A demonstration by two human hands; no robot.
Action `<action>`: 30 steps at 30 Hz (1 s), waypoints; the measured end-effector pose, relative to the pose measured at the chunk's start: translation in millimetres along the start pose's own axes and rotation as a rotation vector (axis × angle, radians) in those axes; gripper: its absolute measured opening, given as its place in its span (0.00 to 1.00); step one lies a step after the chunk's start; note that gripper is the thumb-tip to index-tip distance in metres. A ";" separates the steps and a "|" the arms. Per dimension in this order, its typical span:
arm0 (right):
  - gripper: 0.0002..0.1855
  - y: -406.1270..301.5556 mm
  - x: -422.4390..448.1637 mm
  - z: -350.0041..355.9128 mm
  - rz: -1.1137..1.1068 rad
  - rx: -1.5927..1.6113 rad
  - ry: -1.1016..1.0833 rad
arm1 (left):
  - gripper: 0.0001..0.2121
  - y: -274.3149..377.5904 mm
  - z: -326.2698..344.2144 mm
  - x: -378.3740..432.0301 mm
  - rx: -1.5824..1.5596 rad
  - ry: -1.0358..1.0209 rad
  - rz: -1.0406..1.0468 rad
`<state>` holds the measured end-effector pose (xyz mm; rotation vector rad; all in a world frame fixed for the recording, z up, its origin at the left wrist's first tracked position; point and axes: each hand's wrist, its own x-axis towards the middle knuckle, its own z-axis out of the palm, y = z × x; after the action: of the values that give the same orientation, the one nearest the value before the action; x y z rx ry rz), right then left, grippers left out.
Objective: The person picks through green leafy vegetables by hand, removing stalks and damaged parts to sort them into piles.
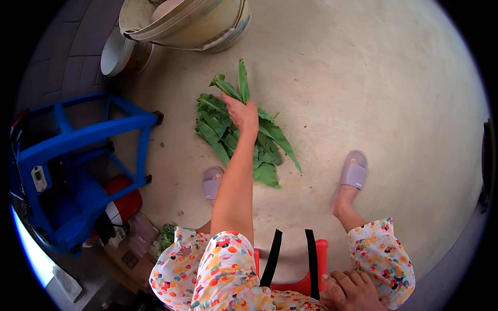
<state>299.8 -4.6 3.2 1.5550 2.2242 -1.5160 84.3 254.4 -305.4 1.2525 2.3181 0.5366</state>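
My left hand reaches forward over a loose pile of long green leaves on the floor. Its fingers are closed around a few green leaves, whose ends stick out beyond the hand. Some of the pile is hidden under my forearm. Down at the lower right, my right hand rests near my right knee with nothing visible in it. The fingers are bent and the thumb stands apart from them. Beside that hand is a red plastic seat edge, with two black straps across the view there.
A large dirty bucket and a smaller tipped bucket sit at the upper left. Left of the leaves lies a blue frame with black feet. More leafy greens and a cardboard box are near my left leg.
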 end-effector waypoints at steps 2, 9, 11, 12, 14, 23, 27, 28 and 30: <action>0.25 -3.1 1.4 0.0 -0.025 -0.021 0.017 | 0.34 -28.1 -18.7 -14.6 -0.020 0.034 0.014; 0.24 -18.0 -0.7 -10.7 -0.079 -0.082 0.028 | 0.48 -58.6 -48.0 -11.3 0.368 -0.077 -0.494; 0.24 -16.8 1.1 -9.8 -0.083 -0.083 0.015 | 0.50 -50.0 -41.3 -6.5 0.413 -0.105 -0.562; 0.24 -16.4 2.7 -10.2 -0.086 -0.079 0.001 | 0.51 -46.6 -37.7 -4.7 0.436 -0.119 -0.596; 0.24 -14.2 5.3 -11.1 -0.084 -0.073 -0.022 | 0.50 -45.4 -27.4 -1.6 0.401 -0.084 -0.634; 0.25 -25.7 -1.9 -4.0 -0.179 -0.182 0.081 | 0.33 -113.3 -60.9 -7.6 -0.555 0.101 -0.377; 0.24 -30.7 -0.1 -9.5 -0.280 -0.252 0.210 | 0.25 -85.8 -122.0 -44.2 -0.984 -0.116 -0.329; 0.24 -33.4 -3.3 -13.1 -0.248 -0.262 0.220 | 0.24 -65.5 -137.8 -56.1 -1.031 -0.178 -0.293; 0.24 -31.9 -6.0 -10.8 -0.208 -0.265 0.264 | 0.21 -32.3 -165.8 -84.9 -1.122 -0.320 -0.215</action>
<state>284.4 -1.7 33.7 1.5596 2.6736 -1.0431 12.1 145.3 -169.0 0.4740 1.4207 1.2062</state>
